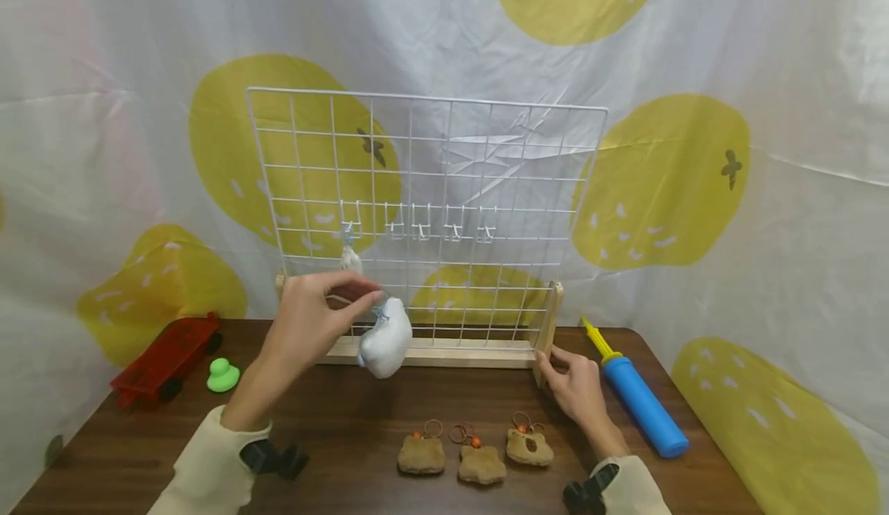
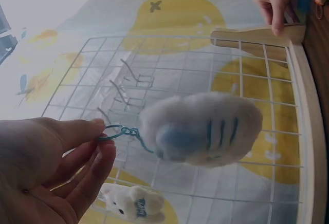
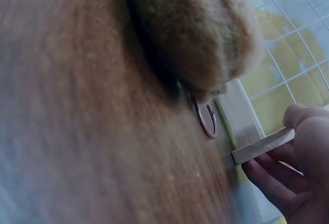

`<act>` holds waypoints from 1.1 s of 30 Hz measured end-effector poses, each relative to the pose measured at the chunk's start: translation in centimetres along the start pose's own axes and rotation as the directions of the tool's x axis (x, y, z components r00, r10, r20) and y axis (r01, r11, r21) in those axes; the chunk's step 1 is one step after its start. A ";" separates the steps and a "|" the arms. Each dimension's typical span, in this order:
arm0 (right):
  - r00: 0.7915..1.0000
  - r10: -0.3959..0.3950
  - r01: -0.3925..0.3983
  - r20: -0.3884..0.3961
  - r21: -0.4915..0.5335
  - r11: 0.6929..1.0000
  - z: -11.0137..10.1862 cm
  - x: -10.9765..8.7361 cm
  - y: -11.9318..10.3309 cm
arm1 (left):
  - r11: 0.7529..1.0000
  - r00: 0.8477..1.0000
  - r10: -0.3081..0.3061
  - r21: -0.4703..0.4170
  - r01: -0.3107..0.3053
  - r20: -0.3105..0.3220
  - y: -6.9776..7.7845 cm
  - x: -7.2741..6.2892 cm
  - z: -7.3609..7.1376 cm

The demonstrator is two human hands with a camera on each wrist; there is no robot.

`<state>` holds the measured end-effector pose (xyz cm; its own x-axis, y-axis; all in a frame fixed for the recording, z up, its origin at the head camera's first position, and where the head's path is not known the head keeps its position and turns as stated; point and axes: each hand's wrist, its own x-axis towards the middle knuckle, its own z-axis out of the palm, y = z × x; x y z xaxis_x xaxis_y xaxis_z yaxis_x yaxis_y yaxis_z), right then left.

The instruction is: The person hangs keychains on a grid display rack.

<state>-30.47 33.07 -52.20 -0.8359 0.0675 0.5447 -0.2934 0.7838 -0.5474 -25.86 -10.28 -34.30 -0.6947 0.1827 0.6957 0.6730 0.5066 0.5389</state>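
My left hand [image 1: 299, 326] pinches the ring [image 2: 106, 132] of a white plush keychain [image 1: 387, 341] between thumb and fingers. The plush dangles in front of the white wire grid rack [image 1: 430, 175], its blue patch and stripes facing the left wrist camera. Another white plush keychain [image 1: 350, 259] hangs on the leftmost hook, partly behind the left hand. Several more white hooks [image 1: 454, 232] run along the grid with nothing on them. At the rack's right end, my right hand [image 1: 576, 384] grips the wooden side foot [image 3: 262, 147], thumb on one side and fingers on the other.
Three brown plush keychains [image 1: 481, 465] with rings lie on the dark wooden table [image 1: 333, 438] near its front. A red toy cart [image 1: 167, 357] and a green knobbed piece [image 1: 223, 374] stand at left. Right of the rack lies a blue and yellow hand pump [image 1: 642, 403].
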 end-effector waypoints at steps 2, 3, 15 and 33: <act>1.000 0.007 -0.007 0.004 0.001 1.000 0.0 0.0 0.0 | 1.000 1.000 0.010 0.004 -0.010 -0.024 0.2 0.6 0.0; 1.000 0.008 -0.008 0.004 0.000 1.000 0.0 0.1 0.1 | 1.000 0.999 0.016 0.008 -0.016 -0.035 0.4 0.9 0.0; 1.000 0.014 -0.014 0.014 0.003 1.000 0.0 0.1 0.1 | 0.997 0.990 0.074 0.014 -0.073 -0.124 1.5 4.5 0.2; 1.000 0.016 -0.016 -0.002 -0.006 1.000 0.0 0.1 0.0 | 1.000 0.975 0.029 0.002 -0.029 -0.221 0.4 6.8 1.3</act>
<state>-30.54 33.07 -52.15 -0.8398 0.0811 0.5367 -0.2768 0.7866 -0.5520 -30.64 -7.73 -29.98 -0.6014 0.0065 0.7989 0.6925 0.5029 0.5172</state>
